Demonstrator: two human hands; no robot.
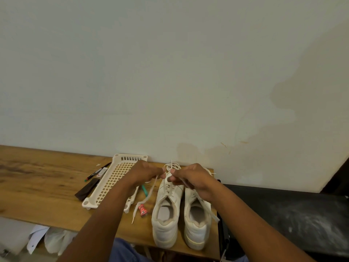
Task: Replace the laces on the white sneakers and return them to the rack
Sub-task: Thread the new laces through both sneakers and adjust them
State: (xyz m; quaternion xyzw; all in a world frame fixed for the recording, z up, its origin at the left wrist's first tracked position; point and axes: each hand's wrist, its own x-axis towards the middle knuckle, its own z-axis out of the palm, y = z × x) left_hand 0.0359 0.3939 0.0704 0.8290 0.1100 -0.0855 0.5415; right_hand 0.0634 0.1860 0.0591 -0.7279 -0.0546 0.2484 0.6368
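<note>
— Where are the sneakers?

— Side by side on the wooden counter [47,186], heels toward the person, toes at the wall. The left sneaker [166,212] is the one being laced; the right sneaker [197,218] stands just beside it.

— And the hands?

— Both over the left sneaker's front. The left hand [145,173] has its grip pinched on a white lace [147,197] whose loose end trails down onto the counter. The right hand [192,178] has its grip curled round another stretch of lace near the eyelets.

— Anything else there?

— A cream plastic rack [111,182] lies left of the sneakers, with a marker [97,172] and a dark strip [87,189] beyond it, and a small red wrapper [142,210] near the lace end.
</note>
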